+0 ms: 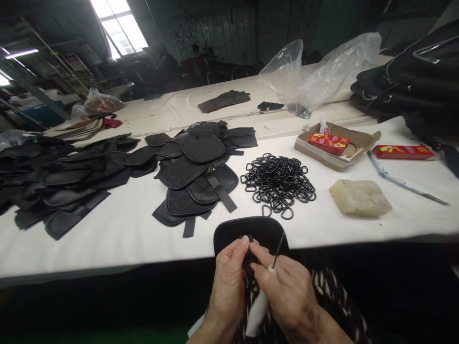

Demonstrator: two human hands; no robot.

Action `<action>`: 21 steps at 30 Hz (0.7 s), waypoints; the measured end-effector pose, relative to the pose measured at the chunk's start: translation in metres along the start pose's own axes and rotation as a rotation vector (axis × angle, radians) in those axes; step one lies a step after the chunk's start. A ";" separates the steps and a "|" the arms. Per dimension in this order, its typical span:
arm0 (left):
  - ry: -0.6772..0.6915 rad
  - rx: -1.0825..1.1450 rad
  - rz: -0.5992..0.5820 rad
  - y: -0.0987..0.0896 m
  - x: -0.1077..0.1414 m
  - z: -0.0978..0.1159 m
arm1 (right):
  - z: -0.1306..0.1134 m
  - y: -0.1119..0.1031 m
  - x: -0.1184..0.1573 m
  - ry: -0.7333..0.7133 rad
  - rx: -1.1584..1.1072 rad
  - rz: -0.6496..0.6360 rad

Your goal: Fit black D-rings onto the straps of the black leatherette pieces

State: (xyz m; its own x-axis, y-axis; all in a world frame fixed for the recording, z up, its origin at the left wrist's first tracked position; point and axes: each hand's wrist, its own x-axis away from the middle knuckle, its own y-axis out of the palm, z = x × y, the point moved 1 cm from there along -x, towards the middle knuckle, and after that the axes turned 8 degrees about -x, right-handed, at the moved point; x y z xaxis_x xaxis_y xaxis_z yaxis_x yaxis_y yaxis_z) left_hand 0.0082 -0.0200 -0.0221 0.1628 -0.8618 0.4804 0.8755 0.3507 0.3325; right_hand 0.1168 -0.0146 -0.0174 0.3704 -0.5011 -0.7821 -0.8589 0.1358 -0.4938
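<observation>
A black padded leather piece [267,227] with rounded corners and a piped edge stands tilted at the table's front edge. Over it, my left hand [231,267] pinches a small black strap end between thumb and fingers. My right hand [287,282] is closed around a thin-shafted tool [258,310] with a white wrapped handle; its dark shaft points up past the index finger. The right fingertips also meet the strap, and what lies between them is hidden. Just beyond is a heap of black D-rings [278,179].
Black leather pieces with straps [202,148] lie piled left of the rings, and more [71,172] farther left. At right are a yellowish wax-like block [360,198], a cardboard tray [317,155] with a red box, another red box [403,152], and a slim blue-grey tool [398,179].
</observation>
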 end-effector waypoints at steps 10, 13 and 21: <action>-0.022 -0.012 0.065 0.004 0.002 0.004 | 0.000 -0.001 0.003 0.018 0.006 -0.008; -0.014 0.010 0.070 0.004 0.001 0.003 | 0.001 0.000 0.007 0.064 0.000 0.019; -0.041 0.078 0.058 0.005 0.001 0.003 | -0.001 0.005 0.007 0.213 -0.137 0.060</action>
State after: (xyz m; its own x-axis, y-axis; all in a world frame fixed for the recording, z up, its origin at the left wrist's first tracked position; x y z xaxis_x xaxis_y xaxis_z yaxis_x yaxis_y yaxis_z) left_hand 0.0114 -0.0181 -0.0178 0.1919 -0.8240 0.5331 0.8269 0.4283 0.3645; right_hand 0.1150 -0.0181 -0.0254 0.2471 -0.6662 -0.7037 -0.9224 0.0607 -0.3813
